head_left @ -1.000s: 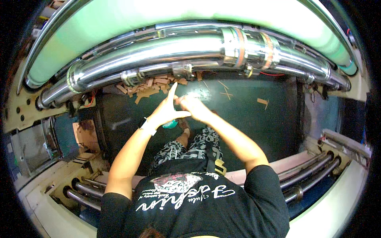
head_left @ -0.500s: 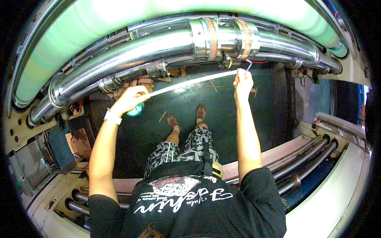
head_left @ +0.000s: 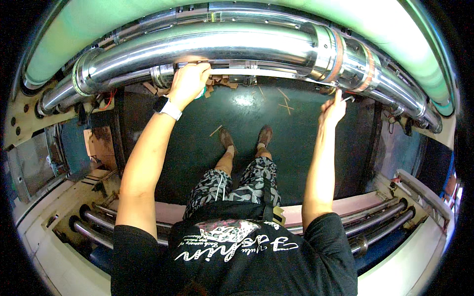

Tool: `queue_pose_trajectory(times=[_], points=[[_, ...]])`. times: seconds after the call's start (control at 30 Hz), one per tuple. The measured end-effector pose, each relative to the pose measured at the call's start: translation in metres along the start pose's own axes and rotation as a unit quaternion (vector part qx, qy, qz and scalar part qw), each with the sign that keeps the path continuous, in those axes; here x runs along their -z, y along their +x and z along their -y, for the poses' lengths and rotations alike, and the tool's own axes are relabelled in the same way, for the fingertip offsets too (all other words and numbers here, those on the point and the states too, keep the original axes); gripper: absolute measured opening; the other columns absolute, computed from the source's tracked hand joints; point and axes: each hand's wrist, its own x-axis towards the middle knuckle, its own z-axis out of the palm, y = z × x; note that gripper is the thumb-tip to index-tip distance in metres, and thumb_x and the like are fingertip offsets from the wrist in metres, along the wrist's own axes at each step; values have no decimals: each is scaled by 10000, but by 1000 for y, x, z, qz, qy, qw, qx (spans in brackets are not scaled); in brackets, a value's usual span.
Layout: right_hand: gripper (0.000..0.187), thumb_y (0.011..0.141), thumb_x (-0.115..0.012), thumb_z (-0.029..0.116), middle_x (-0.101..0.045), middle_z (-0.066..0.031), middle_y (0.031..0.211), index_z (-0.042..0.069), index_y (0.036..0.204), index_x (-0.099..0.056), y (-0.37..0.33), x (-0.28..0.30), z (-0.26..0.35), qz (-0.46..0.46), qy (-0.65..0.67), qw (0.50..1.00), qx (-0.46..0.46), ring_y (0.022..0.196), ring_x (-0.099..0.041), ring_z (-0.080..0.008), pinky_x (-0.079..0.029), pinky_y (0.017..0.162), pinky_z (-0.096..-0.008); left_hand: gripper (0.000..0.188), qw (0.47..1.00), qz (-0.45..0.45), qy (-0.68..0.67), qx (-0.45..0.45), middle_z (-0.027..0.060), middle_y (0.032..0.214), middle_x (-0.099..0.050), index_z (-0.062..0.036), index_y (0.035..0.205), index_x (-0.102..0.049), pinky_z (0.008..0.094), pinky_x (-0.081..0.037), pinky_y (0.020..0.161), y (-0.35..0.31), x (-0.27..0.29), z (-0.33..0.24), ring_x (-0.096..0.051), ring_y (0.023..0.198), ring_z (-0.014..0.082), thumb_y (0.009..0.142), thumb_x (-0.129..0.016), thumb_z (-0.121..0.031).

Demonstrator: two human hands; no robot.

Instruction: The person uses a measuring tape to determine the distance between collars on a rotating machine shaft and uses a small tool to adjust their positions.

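Note:
My left hand point(head_left: 190, 81) is closed round a tape measure point(head_left: 202, 93), whose green case shows only in part below the fingers. Its pale blade point(head_left: 242, 72) stretches right along the underside of a shiny metal roller point(head_left: 197, 49). At the roller's ringed collar point(head_left: 326, 54), my right hand point(head_left: 333, 109) has one finger raised by the blade's far end. A bent metal hex key point(head_left: 349, 98) sticks out of that hand. Whether the right fingertip presses on the blade cannot be made out.
A large pale green roller point(head_left: 247, 7) arches beyond the metal one. Cardboard scraps point(head_left: 222, 81) and thin strips lie on the dark floor point(head_left: 237, 167). Behind me run several metal bars point(head_left: 375, 224) in a machine frame point(head_left: 419, 256). A red wire point(head_left: 109, 101) hangs at the left.
Both hands have moved up and forward to the metal roller, carrying the tape measure. The slanted blade now lies nearly level along the roller, and a right finger is raised.

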Motion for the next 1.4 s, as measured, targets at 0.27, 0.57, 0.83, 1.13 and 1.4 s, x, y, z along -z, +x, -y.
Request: queue_pose_trajectory(times=[0.27, 0.57, 0.83, 1.13, 1.4], points=[[434, 924, -337, 443, -576, -149, 784, 38, 1012, -466, -104, -91, -106, 254, 94, 863, -426, 467, -351, -97, -271, 360, -219, 150, 999, 3, 47, -1, 162, 723, -570, -68, 816, -576, 432, -440, 626, 0, -1, -6, -568, 714, 343, 832, -515, -204], [532, 893, -235, 535, -536, -168, 726, 45, 907, -442, -119, -132, -138, 296, 267, 776, -489, 421, -316, -109, -204, 319, -206, 163, 998, 34, 50, -28, 145, 678, -564, -47, 735, -539, 425, -431, 594, 3, 7, -10, -566, 671, 339, 827, -517, -180], [569, 871, -225, 596, -429, -66, 589, 83, 804, -463, -114, -147, -151, 313, 297, 755, -493, 429, -321, -125, -198, 316, -223, 146, 999, 42, 5, -30, 161, 676, -553, -37, 754, -544, 403, -421, 577, 4, 9, -4, -560, 652, 337, 826, -525, -163], [654, 872, -144, 612, -418, -88, 631, 44, 923, -464, -160, -175, -154, 263, 310, 757, -512, 467, -364, -160, -215, 331, -235, 138, 996, 82, 22, -13, 165, 731, -579, -62, 793, -555, 430, -442, 622, -3, 39, 14, -570, 727, 349, 822, -526, -194], [584, 893, -180, 563, -461, -98, 649, 50, 909, -458, -180, -188, -156, 292, 267, 759, -517, 481, -421, -170, -265, 340, -250, 134, 996, 60, 65, 4, 158, 738, -598, -73, 826, -563, 452, -451, 647, -10, 34, 27, -584, 740, 344, 827, -503, -192]])
